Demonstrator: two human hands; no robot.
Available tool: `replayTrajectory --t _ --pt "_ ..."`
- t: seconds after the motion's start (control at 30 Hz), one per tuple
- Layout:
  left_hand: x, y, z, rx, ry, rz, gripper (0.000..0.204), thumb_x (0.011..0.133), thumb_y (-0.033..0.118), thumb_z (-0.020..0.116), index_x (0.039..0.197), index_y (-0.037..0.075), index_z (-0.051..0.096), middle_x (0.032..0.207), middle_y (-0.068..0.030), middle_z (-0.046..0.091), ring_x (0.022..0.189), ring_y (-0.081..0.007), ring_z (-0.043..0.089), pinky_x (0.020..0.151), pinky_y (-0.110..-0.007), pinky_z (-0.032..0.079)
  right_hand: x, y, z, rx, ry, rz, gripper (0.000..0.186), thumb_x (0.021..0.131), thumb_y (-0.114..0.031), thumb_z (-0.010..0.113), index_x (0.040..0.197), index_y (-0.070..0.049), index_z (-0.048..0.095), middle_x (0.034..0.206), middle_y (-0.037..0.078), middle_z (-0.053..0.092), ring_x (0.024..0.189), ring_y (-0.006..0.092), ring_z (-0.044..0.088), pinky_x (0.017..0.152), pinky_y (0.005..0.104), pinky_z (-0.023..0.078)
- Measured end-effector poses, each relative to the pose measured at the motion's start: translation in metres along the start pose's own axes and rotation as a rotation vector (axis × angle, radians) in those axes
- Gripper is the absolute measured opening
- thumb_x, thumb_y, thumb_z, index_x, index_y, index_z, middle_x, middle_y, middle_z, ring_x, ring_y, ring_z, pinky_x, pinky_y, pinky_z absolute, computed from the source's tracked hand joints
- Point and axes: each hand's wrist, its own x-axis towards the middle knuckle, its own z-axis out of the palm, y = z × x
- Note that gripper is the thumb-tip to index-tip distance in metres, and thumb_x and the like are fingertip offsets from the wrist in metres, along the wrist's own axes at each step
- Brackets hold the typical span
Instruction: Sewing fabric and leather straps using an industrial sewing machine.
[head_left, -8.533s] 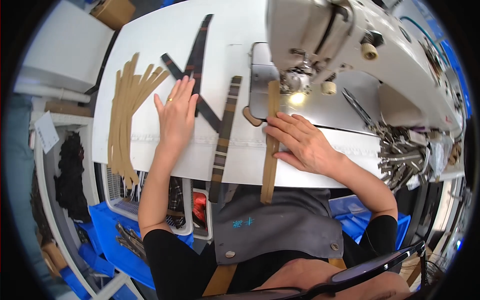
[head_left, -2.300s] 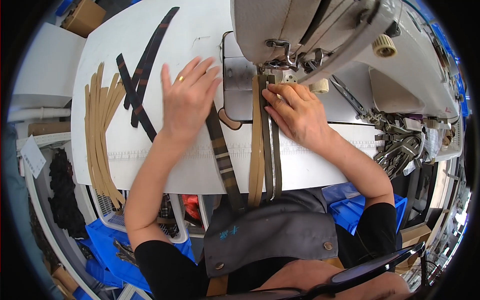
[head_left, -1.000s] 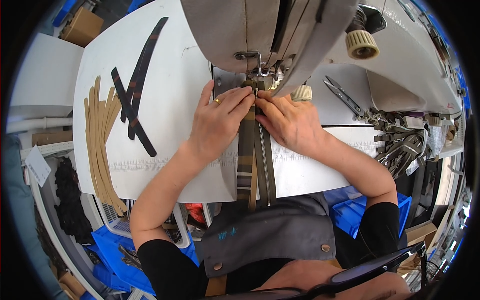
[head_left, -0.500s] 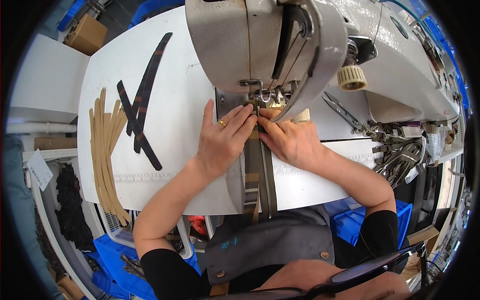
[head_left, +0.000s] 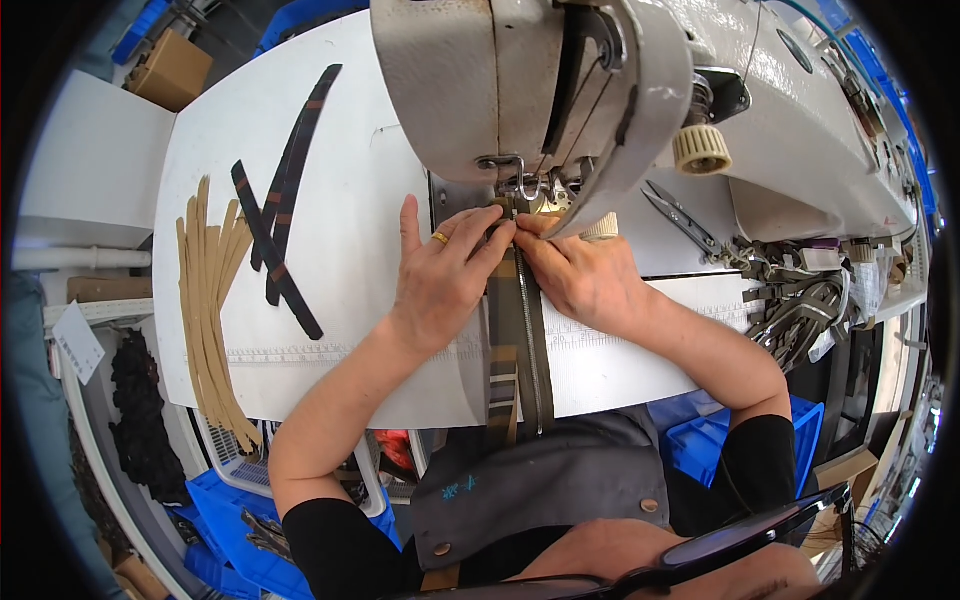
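Note:
A zipper (head_left: 531, 350) on dark olive tape runs lengthwise from my lap up to the needle area of a sewing machine (head_left: 440, 90). Along its left side lies a striped fabric strip (head_left: 502, 375) in olive, tan and dark bands. My left hand (head_left: 445, 275) presses the strip's upper part, fingertips just before the presser foot, little finger held out to the side. From the right, my right hand (head_left: 585, 280) pinches the zipper's edge with bent fingers close to the foot. Its fingertips nearly meet those of the left. The exact grip under both hands is hidden.
Tan strips (head_left: 205, 320) and dark striped strips (head_left: 275, 230) lie on the white table (head_left: 370, 385) at left. Scissors (head_left: 682, 222) rest right of the machine, beside a pile of olive straps (head_left: 805, 305). Blue crates (head_left: 235, 530) stand below the table.
The left hand's fingers have shifted slightly and the thumb side has bent in closer to the zipper. The right hand's fingers have drawn slightly tighter together. Zipper and strip look nearly unmoved.

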Motion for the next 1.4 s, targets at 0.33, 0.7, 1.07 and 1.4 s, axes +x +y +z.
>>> replayTrajectory --t 0.33,0.7,1.07,1.4 --pt "0.001 -0.001 0.000 0.006 0.005 0.016 0.030 0.079 0.006 0.059 0.108 0.010 0.064 0.117 -0.0024 0.062 0.108 -0.0151 0.058 0.109 -0.062 0.011 0.001 0.000 -0.001 -0.007 -0.031 0.029 0.024 0.069 -0.007 0.062 0.093 -0.001 0.063 0.081 0.008 0.060 0.076 0.0226 0.058 0.065 0.0333 0.048" --pt "0.000 0.008 -0.005 0.052 -0.071 -0.030 0.036 0.078 0.007 0.060 0.114 0.010 0.064 0.121 -0.0031 0.061 0.110 -0.0188 0.054 0.106 -0.065 0.013 0.004 0.006 -0.004 -0.025 -0.003 0.045 0.016 0.075 -0.018 0.071 0.081 -0.004 0.063 0.079 0.008 0.062 0.082 0.0249 0.057 0.076 0.0363 0.047" --pt "0.006 0.003 -0.001 0.004 -0.045 -0.045 0.034 0.079 0.008 0.062 0.113 0.010 0.065 0.122 -0.0026 0.060 0.111 -0.0191 0.053 0.106 -0.065 0.014 0.007 0.011 0.000 -0.055 0.011 0.040 0.016 0.076 -0.019 0.069 0.078 -0.005 0.063 0.076 0.009 0.063 0.084 0.0266 0.058 0.077 0.0367 0.046" --pt "0.005 0.000 0.003 -0.034 -0.058 -0.050 0.036 0.078 0.006 0.062 0.113 0.010 0.065 0.122 -0.0023 0.060 0.110 -0.0171 0.053 0.108 -0.061 0.014 0.008 0.010 0.000 -0.059 0.040 0.035 0.015 0.075 -0.019 0.069 0.076 -0.004 0.063 0.083 0.009 0.064 0.088 0.0259 0.059 0.079 0.0356 0.047"
